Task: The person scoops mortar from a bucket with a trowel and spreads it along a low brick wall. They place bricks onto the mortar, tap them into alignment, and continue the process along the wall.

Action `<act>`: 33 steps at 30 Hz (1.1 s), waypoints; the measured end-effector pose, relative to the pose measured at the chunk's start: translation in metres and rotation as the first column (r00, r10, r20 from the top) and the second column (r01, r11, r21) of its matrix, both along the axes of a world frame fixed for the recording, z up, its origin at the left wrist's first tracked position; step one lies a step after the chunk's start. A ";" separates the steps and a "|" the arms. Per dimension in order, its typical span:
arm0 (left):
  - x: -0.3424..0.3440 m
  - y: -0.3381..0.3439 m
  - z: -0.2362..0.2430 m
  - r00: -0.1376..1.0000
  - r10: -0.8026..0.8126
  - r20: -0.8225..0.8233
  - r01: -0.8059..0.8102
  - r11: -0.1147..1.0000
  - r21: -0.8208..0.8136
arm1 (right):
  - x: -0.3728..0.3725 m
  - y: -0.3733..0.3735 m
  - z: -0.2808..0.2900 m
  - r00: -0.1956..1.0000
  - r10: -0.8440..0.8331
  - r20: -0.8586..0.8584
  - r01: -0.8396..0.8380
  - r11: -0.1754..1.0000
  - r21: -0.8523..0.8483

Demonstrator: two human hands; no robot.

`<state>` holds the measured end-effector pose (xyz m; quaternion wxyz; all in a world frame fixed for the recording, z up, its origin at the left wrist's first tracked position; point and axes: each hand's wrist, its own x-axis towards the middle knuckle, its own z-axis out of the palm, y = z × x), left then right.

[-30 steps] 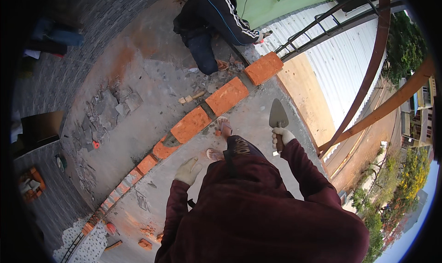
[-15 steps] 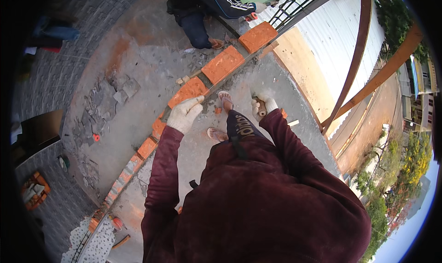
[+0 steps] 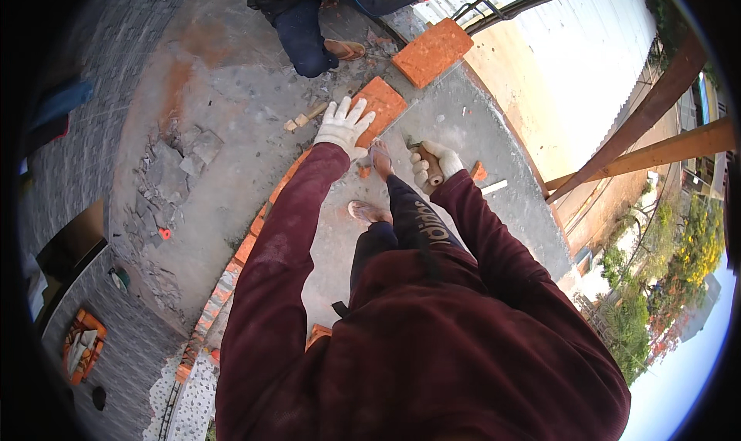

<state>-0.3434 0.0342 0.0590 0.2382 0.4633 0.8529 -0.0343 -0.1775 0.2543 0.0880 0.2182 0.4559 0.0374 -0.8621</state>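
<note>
My left hand, in a white work glove, lies on an orange brick in the row. Its fingers are spread over the near end of the brick's top and do not wrap round it. Further along the row rests another orange brick. My right hand, also gloved, is closed round the wooden handle of a trowel, low over the concrete floor. Little of the trowel's blade shows.
A lower course of bricks curves down to the left. Another person crouches beyond the row. Rubble and wood scraps lie left of it. Brick bits lie beside my right hand. Wooden beams cross at right.
My left hand has moved forward along the row and opened out onto a brick. The right hand keeps the trowel. The view has shifted, and the other person's arm has moved.
</note>
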 end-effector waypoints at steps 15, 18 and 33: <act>-0.010 0.000 -0.011 0.995 0.009 0.101 -0.015 0.998 0.053 | -0.015 0.002 -0.013 0.997 0.030 0.065 -0.024 0.995 -0.098; -0.008 -0.002 -0.013 0.996 0.004 0.090 -0.009 0.998 0.055 | -0.014 -0.009 -0.004 0.993 0.046 0.109 -0.055 0.995 0.080; -0.034 -0.103 0.041 0.659 0.667 0.348 -0.752 0.594 0.287 | 0.153 0.097 0.057 0.185 0.685 0.704 -0.441 -0.583 0.683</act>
